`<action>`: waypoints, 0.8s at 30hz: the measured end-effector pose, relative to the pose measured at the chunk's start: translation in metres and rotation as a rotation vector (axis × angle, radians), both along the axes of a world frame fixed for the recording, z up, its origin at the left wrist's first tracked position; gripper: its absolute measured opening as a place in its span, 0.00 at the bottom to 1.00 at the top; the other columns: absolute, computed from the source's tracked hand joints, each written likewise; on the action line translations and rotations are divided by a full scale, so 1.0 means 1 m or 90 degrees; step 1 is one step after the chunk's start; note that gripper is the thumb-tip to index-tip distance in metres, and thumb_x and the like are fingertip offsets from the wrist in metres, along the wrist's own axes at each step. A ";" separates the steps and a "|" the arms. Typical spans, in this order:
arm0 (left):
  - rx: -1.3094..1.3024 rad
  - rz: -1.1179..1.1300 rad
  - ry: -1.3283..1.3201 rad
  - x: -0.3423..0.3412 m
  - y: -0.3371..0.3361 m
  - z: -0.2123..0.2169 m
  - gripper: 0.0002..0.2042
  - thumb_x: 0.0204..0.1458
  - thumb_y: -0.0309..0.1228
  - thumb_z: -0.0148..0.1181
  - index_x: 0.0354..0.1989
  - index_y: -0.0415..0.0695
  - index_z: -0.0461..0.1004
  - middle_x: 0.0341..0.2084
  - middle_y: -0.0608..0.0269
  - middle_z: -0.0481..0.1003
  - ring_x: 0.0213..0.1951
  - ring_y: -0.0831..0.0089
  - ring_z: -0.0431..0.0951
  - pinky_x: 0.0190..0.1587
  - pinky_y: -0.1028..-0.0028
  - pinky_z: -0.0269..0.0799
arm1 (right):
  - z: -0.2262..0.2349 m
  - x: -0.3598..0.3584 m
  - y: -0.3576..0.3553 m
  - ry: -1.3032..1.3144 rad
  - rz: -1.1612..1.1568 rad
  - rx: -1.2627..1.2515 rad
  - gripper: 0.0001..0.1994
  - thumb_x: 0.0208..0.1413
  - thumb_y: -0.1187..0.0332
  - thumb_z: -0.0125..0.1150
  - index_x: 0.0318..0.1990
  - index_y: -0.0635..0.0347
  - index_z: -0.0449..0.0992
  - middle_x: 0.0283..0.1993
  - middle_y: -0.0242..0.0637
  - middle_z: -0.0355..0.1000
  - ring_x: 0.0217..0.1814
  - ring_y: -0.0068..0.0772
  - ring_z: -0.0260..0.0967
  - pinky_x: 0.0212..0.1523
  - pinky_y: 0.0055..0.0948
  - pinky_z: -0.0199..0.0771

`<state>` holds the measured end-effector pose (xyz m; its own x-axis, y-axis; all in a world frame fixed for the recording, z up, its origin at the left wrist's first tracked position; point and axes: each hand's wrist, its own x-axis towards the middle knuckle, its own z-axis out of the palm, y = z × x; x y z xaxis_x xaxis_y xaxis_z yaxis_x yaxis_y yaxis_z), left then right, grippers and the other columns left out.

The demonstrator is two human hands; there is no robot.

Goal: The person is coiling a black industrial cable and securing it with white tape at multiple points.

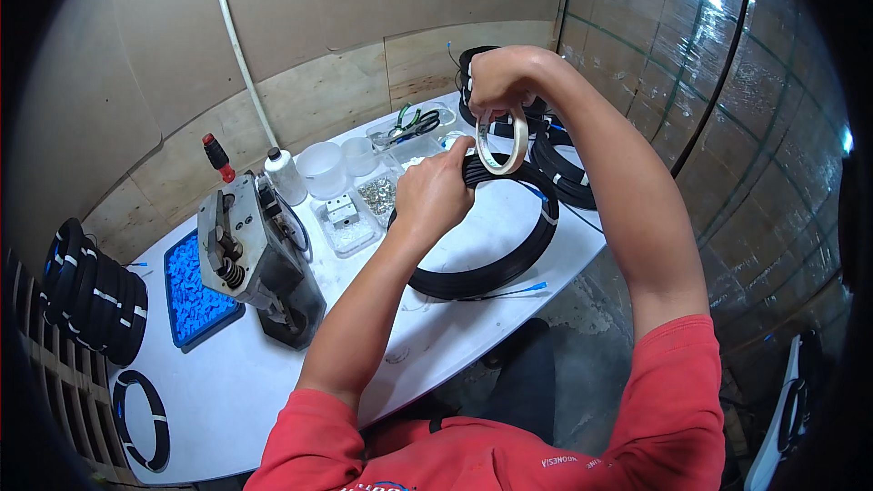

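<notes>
Left of the black cable coil (491, 264), a metal press (259, 259) and blue tray (186, 295) are seen; the coil is pinched by the left hand (435, 195), a tape roll (503, 141) gripped by the right hand (498, 82)

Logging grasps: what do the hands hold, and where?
Left hand grips the black cable coil at its top; right hand holds the tape roll by its ring.

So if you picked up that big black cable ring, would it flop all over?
Probably a bit. The black cable coil is many thin loops, so it would likely sag and bend. A white tape band binds one side, and the left hand pinches the top, so it should stay together. It looks fairly light.
</notes>
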<state>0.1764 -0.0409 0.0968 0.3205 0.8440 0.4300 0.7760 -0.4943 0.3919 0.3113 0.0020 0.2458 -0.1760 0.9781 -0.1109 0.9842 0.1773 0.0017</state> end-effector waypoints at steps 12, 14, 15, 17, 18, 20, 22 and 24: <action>-0.027 -0.029 0.027 -0.001 0.004 0.003 0.17 0.48 0.29 0.57 0.49 0.53 0.73 0.36 0.50 0.81 0.39 0.45 0.81 0.42 0.50 0.77 | -0.006 -0.013 -0.050 -0.089 0.012 0.108 0.10 0.40 0.71 0.62 0.30 0.69 0.83 0.30 0.53 0.79 0.31 0.48 0.78 0.31 0.41 0.79; -0.036 -0.025 0.031 0.001 0.004 0.004 0.16 0.48 0.29 0.57 0.48 0.52 0.73 0.36 0.49 0.81 0.39 0.45 0.81 0.42 0.50 0.77 | -0.013 -0.010 -0.063 -0.019 0.052 0.133 0.11 0.43 0.71 0.58 0.30 0.71 0.81 0.27 0.55 0.77 0.31 0.52 0.79 0.38 0.41 0.79; -0.040 -0.015 0.040 0.001 0.005 0.004 0.15 0.48 0.29 0.57 0.47 0.51 0.73 0.35 0.48 0.81 0.39 0.44 0.81 0.42 0.49 0.77 | -0.019 -0.008 -0.072 0.002 0.049 0.148 0.10 0.45 0.73 0.56 0.31 0.70 0.82 0.27 0.57 0.76 0.31 0.53 0.78 0.38 0.42 0.79; -0.041 -0.011 0.047 0.004 0.004 0.005 0.14 0.48 0.29 0.57 0.46 0.51 0.73 0.35 0.48 0.81 0.39 0.44 0.81 0.42 0.49 0.77 | -0.029 -0.008 -0.096 0.104 0.005 0.188 0.10 0.47 0.73 0.54 0.28 0.70 0.81 0.25 0.57 0.75 0.29 0.53 0.78 0.40 0.43 0.80; -0.020 -0.022 0.034 0.008 0.003 0.003 0.14 0.48 0.29 0.57 0.45 0.50 0.73 0.35 0.47 0.81 0.39 0.44 0.81 0.42 0.49 0.77 | -0.038 -0.004 -0.103 0.139 -0.005 0.211 0.10 0.48 0.73 0.54 0.27 0.70 0.80 0.24 0.56 0.75 0.28 0.52 0.78 0.40 0.43 0.80; 0.000 -0.025 0.021 0.008 0.006 -0.001 0.13 0.48 0.29 0.57 0.44 0.50 0.73 0.35 0.47 0.81 0.39 0.43 0.81 0.42 0.49 0.77 | -0.062 -0.002 -0.119 0.218 0.000 0.209 0.11 0.52 0.72 0.54 0.25 0.69 0.80 0.21 0.53 0.75 0.26 0.52 0.77 0.39 0.42 0.80; 0.007 -0.030 0.016 0.003 0.012 -0.006 0.14 0.48 0.30 0.57 0.45 0.50 0.73 0.34 0.46 0.81 0.39 0.42 0.81 0.42 0.48 0.76 | -0.095 -0.004 -0.128 0.245 -0.007 0.262 0.11 0.56 0.70 0.55 0.27 0.66 0.80 0.20 0.50 0.74 0.25 0.52 0.77 0.37 0.44 0.80; 0.010 -0.039 0.015 -0.001 0.018 -0.010 0.14 0.48 0.31 0.58 0.45 0.50 0.73 0.33 0.46 0.81 0.39 0.42 0.81 0.41 0.48 0.76 | -0.135 -0.007 -0.130 0.198 0.014 0.417 0.09 0.58 0.69 0.55 0.33 0.65 0.80 0.23 0.50 0.76 0.26 0.50 0.77 0.34 0.47 0.78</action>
<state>0.1751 -0.0230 0.0869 0.3815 0.8157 0.4349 0.7528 -0.5472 0.3658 0.3047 -0.1281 0.1113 -0.1242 0.8222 0.5555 0.9526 0.2555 -0.1652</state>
